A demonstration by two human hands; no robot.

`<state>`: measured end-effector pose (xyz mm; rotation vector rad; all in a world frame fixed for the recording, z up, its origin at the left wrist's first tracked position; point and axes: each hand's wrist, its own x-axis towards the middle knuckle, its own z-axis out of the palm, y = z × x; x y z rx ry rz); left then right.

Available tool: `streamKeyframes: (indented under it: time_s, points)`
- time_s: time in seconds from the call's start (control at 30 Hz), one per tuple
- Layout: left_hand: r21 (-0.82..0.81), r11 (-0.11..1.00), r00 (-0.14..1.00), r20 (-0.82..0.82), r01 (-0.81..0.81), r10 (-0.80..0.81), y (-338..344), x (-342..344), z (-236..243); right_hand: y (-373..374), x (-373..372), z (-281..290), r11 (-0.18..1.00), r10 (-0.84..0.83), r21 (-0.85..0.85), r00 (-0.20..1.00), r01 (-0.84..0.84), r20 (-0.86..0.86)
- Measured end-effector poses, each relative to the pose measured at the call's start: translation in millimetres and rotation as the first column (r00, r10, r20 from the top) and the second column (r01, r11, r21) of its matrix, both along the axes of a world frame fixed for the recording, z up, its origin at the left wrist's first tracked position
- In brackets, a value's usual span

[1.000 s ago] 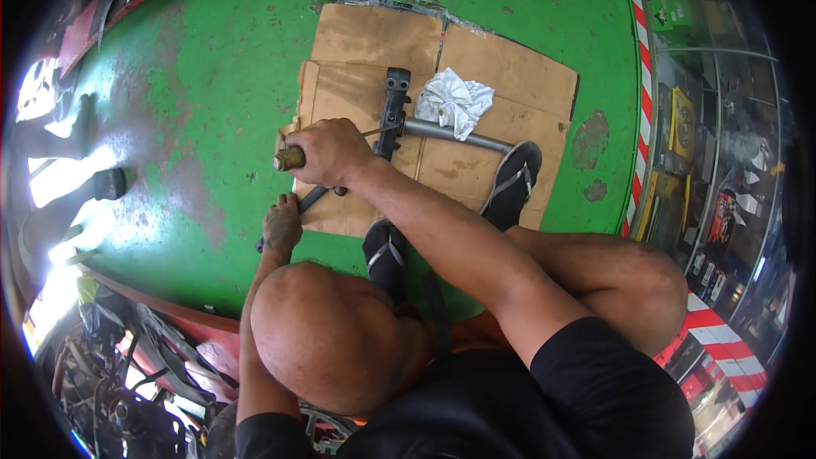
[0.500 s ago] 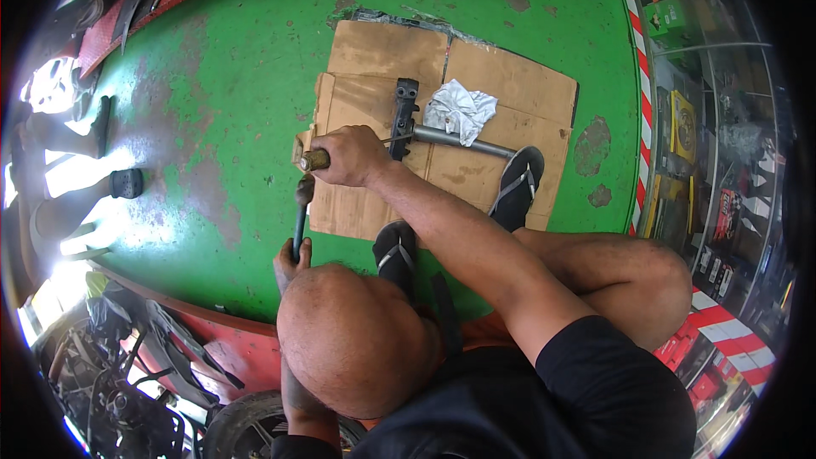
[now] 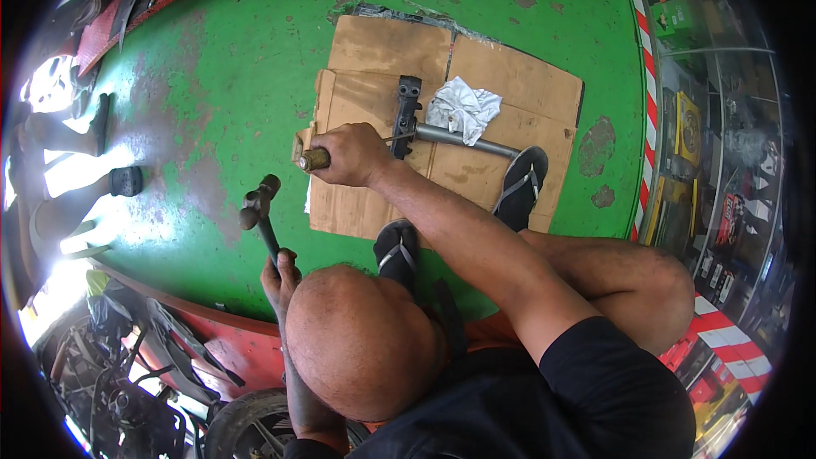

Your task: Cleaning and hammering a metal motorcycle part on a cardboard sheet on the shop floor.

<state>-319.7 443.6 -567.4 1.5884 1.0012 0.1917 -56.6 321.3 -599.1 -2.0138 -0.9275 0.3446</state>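
Observation:
My left hand (image 3: 280, 279) is closed around the handle of a hammer (image 3: 263, 204), its dark head up and to the left of my right hand. My right hand (image 3: 355, 155) grips a thin-shafted tool (image 3: 314, 160) whose worn, brownish round butt sticks out to the left; most of its handle is hidden in my fist. To the right, its thin shaft reaches a dark metal yoke (image 3: 405, 115), though I cannot tell where the tip sits. A grey steel tube (image 3: 480, 144) runs right from the yoke to my sandalled foot (image 3: 523, 183). A white rag (image 3: 463, 109) lies over the tube.
Flattened cardboard (image 3: 374, 204) lies under the parts on a green floor (image 3: 195, 119). My other sandalled foot (image 3: 397, 246) is at its near edge. Glass display shelves (image 3: 722, 161) line the right behind striped tape. A tyre (image 3: 246, 429) and motorcycle parts (image 3: 119, 408) stand lower left.
The hammer head has moved left, away from the butt of the tool in my right hand, and my left hand has shifted slightly left and nearer me. My right hand has stayed nearly still.

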Motion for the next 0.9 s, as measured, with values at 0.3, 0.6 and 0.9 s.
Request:
streamKeyframes:
  time_s: [0.3, 0.6, 0.9]
  points:
    - [-0.010, 1.000, 0.994, 0.114, -0.001, 0.002, 10, 6, 6, 2, 1, 3, 1.000, 0.016, -0.024, 1.000, -0.016, -0.004]
    - [0.080, 0.996, 0.990, 0.139, -0.026, 0.014, -5, 21, 17, 6, 3, 2, 0.999, 0.003, -0.036, 1.000, -0.004, -0.026]
    - [-0.156, 0.987, 0.993, 0.102, -0.040, 0.056, 0, 56, 40, 16, 11, -2, 0.990, -0.124, -0.076, 0.991, 0.120, -0.043]
